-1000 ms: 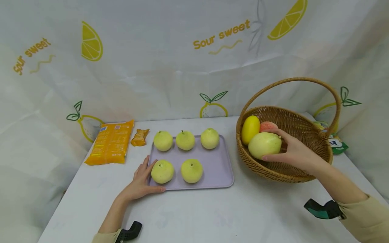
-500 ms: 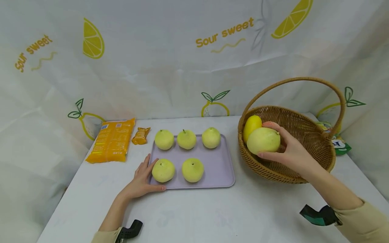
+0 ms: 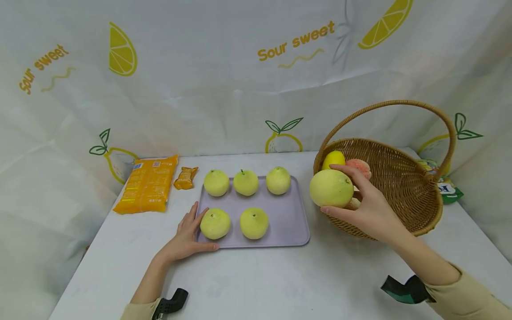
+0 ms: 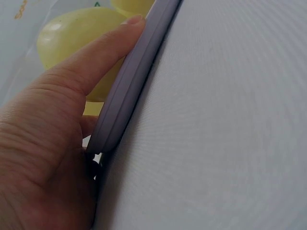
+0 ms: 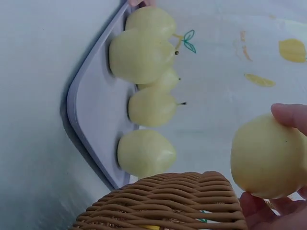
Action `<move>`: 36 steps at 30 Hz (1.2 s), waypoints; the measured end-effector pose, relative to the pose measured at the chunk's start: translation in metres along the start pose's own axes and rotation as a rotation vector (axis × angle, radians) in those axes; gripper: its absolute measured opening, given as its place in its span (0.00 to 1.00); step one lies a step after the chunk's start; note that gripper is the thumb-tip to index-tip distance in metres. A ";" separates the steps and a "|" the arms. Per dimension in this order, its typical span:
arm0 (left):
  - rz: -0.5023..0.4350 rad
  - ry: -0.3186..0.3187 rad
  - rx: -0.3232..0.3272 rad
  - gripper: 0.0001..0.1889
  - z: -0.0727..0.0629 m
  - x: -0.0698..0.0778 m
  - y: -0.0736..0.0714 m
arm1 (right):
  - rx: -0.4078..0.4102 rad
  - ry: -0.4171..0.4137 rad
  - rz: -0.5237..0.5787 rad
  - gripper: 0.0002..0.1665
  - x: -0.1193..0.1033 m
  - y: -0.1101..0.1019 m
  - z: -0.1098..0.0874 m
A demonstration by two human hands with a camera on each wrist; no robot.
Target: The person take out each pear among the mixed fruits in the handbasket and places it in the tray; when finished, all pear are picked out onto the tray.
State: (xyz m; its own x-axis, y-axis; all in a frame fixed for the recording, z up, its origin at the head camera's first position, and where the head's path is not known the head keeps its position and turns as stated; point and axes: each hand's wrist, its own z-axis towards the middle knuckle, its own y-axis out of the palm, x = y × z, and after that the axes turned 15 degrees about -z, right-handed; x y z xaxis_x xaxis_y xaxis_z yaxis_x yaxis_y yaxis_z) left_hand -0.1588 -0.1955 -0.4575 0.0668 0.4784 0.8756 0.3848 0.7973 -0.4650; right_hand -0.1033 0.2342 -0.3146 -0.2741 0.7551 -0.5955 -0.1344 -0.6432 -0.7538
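My right hand (image 3: pixel 372 211) holds a pale yellow-green pear (image 3: pixel 331 189) between thumb and fingers, raised over the left rim of the wicker basket (image 3: pixel 408 191). In the right wrist view, the same pear (image 5: pixel 266 158) appears beyond the basket's woven edge. My left hand (image 3: pixel 185 238) rests at the left front corner of the lilac tray (image 3: pixel 286 224). Its thumb (image 4: pixel 108 48) lies straight along the tray's front rim; the other fingers spread along the left side. Several pears stand on the tray, three behind, and a front pear (image 3: pixel 254 223) beside the front-left pear (image 3: pixel 215 223).
Inside the basket lie a yellow fruit (image 3: pixel 334 159) and a reddish fruit (image 3: pixel 360 167), below its tall arched handle (image 3: pixel 394 103). An orange packet (image 3: pixel 146 186) and a small wrapped snack (image 3: pixel 186 178) lie left of the tray. A green package (image 3: pixel 451 193) sits behind the basket.
My right hand has lifted the pear from inside the basket and carried it left to the rim, uncovering more of the reddish fruit. My left hand stays at the tray corner.
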 end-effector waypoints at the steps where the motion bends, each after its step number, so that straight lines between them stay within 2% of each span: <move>1: 0.001 0.001 0.001 0.60 0.000 0.000 0.000 | -0.001 -0.014 0.007 0.52 -0.001 0.002 0.000; 6: -0.002 0.016 -0.005 0.60 0.001 0.001 0.000 | 0.020 -0.108 0.009 0.52 -0.004 0.012 -0.002; 12: 0.004 0.029 -0.009 0.59 0.000 0.001 0.000 | 0.048 -0.259 -0.089 0.54 -0.002 0.025 -0.005; 15: -0.003 0.033 -0.007 0.59 0.000 0.001 0.000 | 0.046 -0.287 -0.142 0.55 -0.002 0.031 -0.008; 19: -0.001 0.031 -0.007 0.59 0.000 0.002 0.000 | 0.022 -0.306 -0.149 0.54 -0.002 0.038 -0.011; 25: 0.009 0.028 -0.006 0.60 -0.001 0.002 0.000 | -0.055 -0.290 -0.152 0.51 -0.001 0.052 -0.015; 32: 0.000 0.027 0.002 0.60 -0.001 0.000 -0.001 | -0.160 -0.198 -0.092 0.50 0.006 0.074 -0.016; 36: -0.005 0.024 0.001 0.60 0.000 -0.002 0.000 | -0.185 -0.150 -0.050 0.48 0.011 0.086 -0.015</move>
State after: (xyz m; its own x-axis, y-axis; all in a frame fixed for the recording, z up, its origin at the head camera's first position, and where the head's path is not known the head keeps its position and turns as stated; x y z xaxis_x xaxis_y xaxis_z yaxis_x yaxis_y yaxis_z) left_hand -0.1589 -0.1963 -0.4590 0.0872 0.4658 0.8806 0.3839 0.7999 -0.4612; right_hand -0.1035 0.1889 -0.3903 -0.4114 0.7495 -0.5187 0.0215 -0.5610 -0.8276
